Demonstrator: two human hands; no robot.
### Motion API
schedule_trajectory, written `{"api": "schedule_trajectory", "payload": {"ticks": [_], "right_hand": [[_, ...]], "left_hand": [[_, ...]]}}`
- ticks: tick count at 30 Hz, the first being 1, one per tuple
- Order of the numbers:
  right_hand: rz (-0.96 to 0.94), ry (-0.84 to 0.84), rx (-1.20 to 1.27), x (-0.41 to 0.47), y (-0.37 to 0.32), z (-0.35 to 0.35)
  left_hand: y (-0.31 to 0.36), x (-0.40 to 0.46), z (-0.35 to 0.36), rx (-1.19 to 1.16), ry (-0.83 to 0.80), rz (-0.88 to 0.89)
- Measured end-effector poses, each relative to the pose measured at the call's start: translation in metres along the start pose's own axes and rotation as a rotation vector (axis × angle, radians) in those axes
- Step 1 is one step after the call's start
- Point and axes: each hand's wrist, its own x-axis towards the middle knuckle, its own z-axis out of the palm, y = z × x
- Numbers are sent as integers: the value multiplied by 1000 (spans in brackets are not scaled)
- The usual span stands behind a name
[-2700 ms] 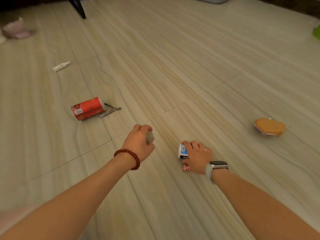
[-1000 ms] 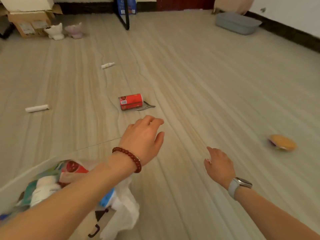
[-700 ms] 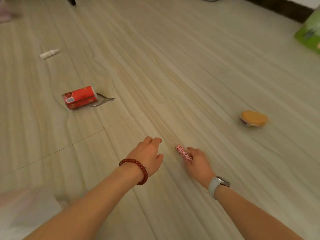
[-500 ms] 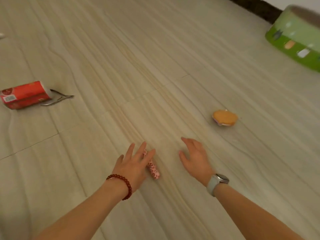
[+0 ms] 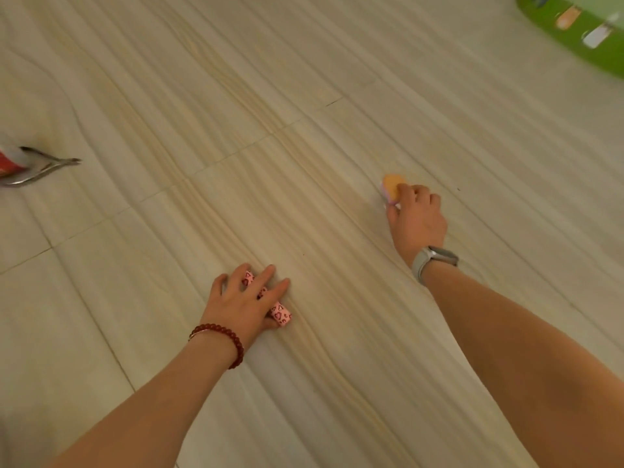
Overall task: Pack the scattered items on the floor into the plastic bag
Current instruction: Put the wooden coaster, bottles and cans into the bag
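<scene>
**Both hands down on small stuff, bag nowhere in shot**

The left hand (image 5: 245, 300) lies over a small pink heart-patterned roll (image 5: 279, 314) at about 6 o'clock on the pale wood-grain floor (image 5: 304, 96), fingers spread across it with the thumb tucked beneath, so it's getting gripped. It looks light and round, so it probably rolls away if nudged; pinching across the middle seems safest.

The right hand (image 5: 417, 217), out at 3 o'clock, has its fingertips curled onto a flat orange-topped pad with a pink edge (image 5: 391, 186). That looks soft and squashy; the edges are probably the best hold.

At 9 o'clock sit a red can (image 5: 8, 163) and metal nippers (image 5: 44, 167), touching. A green tub (image 5: 580, 32) is at 1 o'clock, contents not visible. The plastic bag isn't in view.
</scene>
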Motion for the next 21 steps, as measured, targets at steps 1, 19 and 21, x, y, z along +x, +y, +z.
{"api": "schedule_trajectory", "payload": {"ticks": [1, 19, 21], "right_hand": [[-18, 64, 80, -12, -9, -5], [-177, -156, 1274, -192, -258, -135], [-260, -173, 1329, -210, -285, -165]], "left_hand": [[2, -1, -4, 1, -8, -17], [-120, -206, -212, -335, 566, -479], [-126, -260, -214, -349, 596, -532]]}}
